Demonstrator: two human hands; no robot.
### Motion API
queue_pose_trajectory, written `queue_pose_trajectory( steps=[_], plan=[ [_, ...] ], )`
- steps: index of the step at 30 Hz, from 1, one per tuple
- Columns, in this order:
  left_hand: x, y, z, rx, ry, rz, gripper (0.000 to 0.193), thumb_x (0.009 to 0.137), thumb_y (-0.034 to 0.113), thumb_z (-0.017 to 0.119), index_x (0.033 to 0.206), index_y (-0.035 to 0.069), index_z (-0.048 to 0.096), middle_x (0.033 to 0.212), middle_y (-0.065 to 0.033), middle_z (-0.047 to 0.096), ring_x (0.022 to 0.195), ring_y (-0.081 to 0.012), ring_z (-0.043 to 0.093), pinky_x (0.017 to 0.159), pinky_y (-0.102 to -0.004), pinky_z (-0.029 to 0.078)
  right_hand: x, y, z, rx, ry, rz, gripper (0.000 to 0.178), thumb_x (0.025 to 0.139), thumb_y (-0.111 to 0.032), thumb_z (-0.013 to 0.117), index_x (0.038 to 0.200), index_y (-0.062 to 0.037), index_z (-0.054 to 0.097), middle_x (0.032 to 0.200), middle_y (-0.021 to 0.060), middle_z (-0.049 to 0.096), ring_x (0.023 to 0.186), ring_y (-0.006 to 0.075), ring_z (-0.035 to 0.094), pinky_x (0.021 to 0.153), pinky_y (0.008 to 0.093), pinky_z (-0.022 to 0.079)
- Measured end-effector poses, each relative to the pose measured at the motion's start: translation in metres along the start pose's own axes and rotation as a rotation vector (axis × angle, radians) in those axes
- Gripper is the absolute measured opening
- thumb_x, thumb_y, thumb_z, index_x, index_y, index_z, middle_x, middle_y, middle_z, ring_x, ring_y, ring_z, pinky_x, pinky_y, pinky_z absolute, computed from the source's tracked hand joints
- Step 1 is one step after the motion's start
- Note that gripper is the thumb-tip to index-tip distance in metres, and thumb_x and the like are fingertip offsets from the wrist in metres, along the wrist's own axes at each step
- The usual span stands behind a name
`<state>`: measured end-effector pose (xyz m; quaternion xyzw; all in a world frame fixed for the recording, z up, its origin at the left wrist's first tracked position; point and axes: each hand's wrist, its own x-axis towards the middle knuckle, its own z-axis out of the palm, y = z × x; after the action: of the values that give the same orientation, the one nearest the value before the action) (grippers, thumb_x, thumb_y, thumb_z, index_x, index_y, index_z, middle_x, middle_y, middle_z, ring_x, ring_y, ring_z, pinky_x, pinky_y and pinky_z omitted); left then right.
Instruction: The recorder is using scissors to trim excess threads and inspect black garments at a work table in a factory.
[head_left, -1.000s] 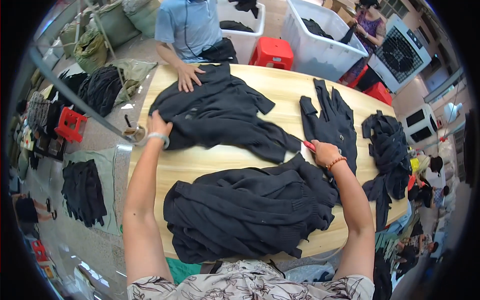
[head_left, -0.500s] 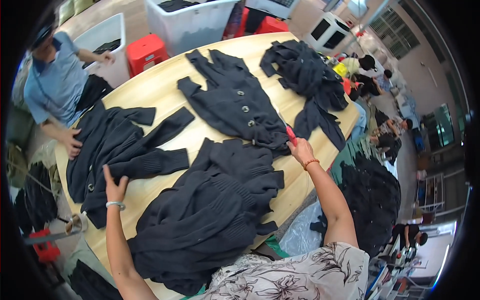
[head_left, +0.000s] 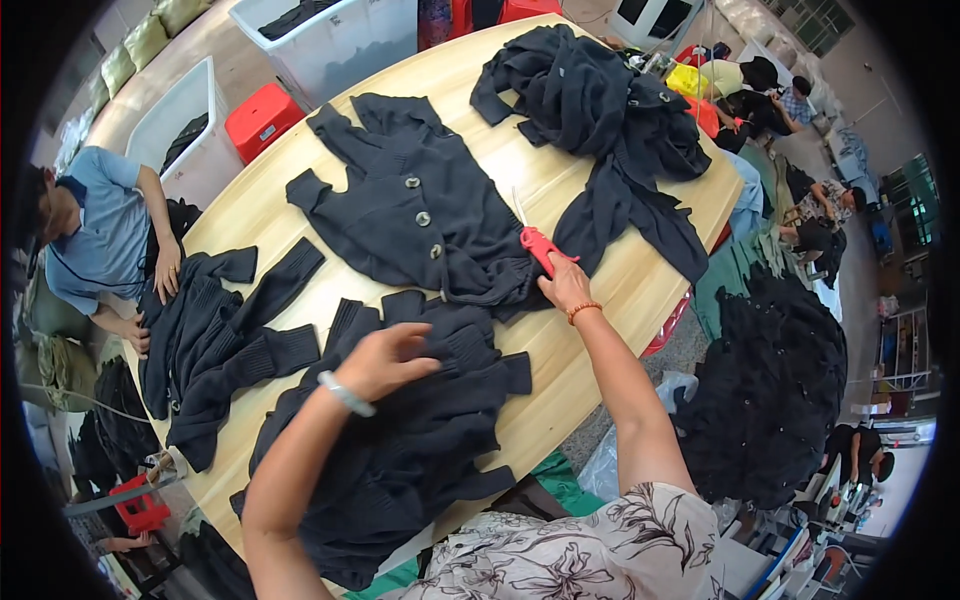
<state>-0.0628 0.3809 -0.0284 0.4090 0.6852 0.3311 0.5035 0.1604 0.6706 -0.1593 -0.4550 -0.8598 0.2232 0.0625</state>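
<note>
A person's right hand is closed around red snips, blades pointing up the frame, beside a buttoned cardigan at upper centre of the counter, while the left hand, half open and empty, is over a dark pile at lower centre; at left, a co-worker in blue has both hands at another garment
</note>
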Motion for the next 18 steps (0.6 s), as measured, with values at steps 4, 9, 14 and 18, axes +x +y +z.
queue_pose_trajectory(
  steps=[4, 9, 14, 18],
  plan=[
    [0.074, 0.01, 0.075, -0.043, 0.058, -0.02, 0.115, 0.067, 0.036, 0.09, 0.154, 0.005, 0.021, 0.142, -0.0298, 0.041, 0.118, -0.0338, 0.057, 0.096, -0.0377, 0.051, 0.002, -0.017, -0.032, 0.35, -0.104, -0.092, 0.026, 0.074, -0.02, 0.065, 0.087, 0.0019, 0.059, 0.08, 0.0272, 0.062, 0.08, 0.0438, 0.063, 0.072, 0.0469, 0.05],
    [0.102, 0.038, 0.115, 0.179, 0.402, 0.213, 0.122, 0.063, 0.034, 0.091, 0.155, 0.01, 0.016, 0.149, -0.0373, 0.017, 0.143, -0.0519, 0.02, 0.114, -0.0465, 0.032, -0.044, -0.061, -0.113, 0.678, -0.177, -0.232, 0.027, 0.074, -0.014, 0.067, 0.094, 0.0034, 0.061, 0.07, 0.0179, 0.059, 0.064, 0.0292, 0.06, 0.066, 0.038, 0.049],
    [0.105, 0.055, 0.089, 0.177, 0.517, 0.245, 0.034, 0.067, 0.009, 0.077, 0.098, 0.005, 0.065, 0.102, -0.0163, 0.058, 0.104, -0.0375, 0.056, 0.089, -0.0408, 0.049, -0.056, -0.076, -0.129, 0.779, -0.327, -0.289, 0.03, 0.078, -0.015, 0.073, 0.101, 0.0007, 0.066, 0.077, 0.0056, 0.063, 0.068, 0.0108, 0.056, 0.064, 0.0285, 0.049],
    [0.069, 0.085, 0.072, 0.109, 0.635, 0.397, 0.023, 0.079, 0.008, 0.074, 0.098, 0.002, 0.063, 0.098, -0.0152, 0.058, 0.094, -0.0359, 0.059, 0.085, -0.0393, 0.049, -0.059, -0.079, -0.13, 0.83, -0.152, -0.45, 0.049, 0.075, -0.003, 0.079, 0.119, 0.0021, 0.059, 0.109, 0.0073, 0.067, 0.101, 0.0155, 0.063, 0.092, 0.0313, 0.05]
  ],
)
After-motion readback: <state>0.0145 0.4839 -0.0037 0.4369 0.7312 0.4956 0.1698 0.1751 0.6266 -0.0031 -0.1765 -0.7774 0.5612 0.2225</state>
